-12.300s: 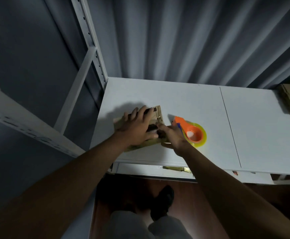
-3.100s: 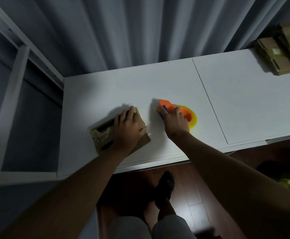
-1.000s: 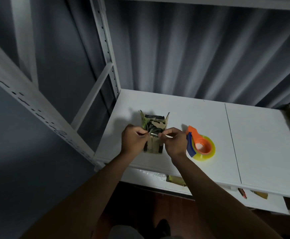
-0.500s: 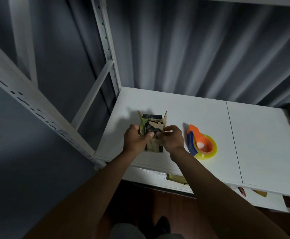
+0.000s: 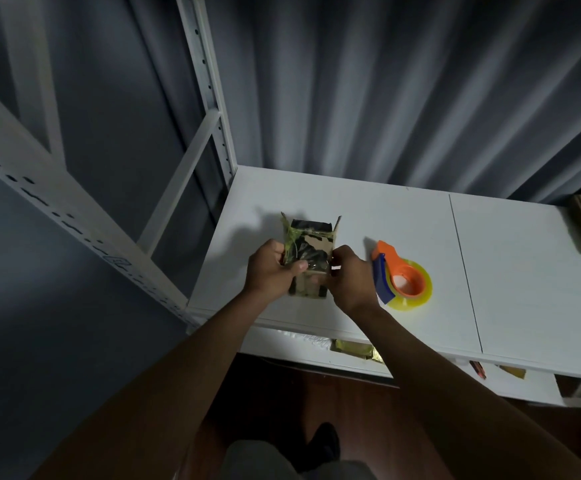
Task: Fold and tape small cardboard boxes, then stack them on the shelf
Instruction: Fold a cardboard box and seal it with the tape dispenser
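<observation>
Gripping the small cardboard box (image 5: 309,258) from both sides (flaps up): left hand (image 5: 272,271), right hand (image 5: 348,279)

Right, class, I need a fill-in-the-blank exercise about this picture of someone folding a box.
1. Both hands, left hand and right hand, hold a small cardboard ____.
2. The tape dispenser lies to the ____ of the box.
3. The dispenser's handle is ____.
4. The shelf board is ____.

Missing words: box; right; orange; white

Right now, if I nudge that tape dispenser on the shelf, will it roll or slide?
The tape dispenser lies flat on the white shelf, so it would probably slide, not roll. Its plastic looks smooth and likely light, so a nudge could shift it easily.
</observation>
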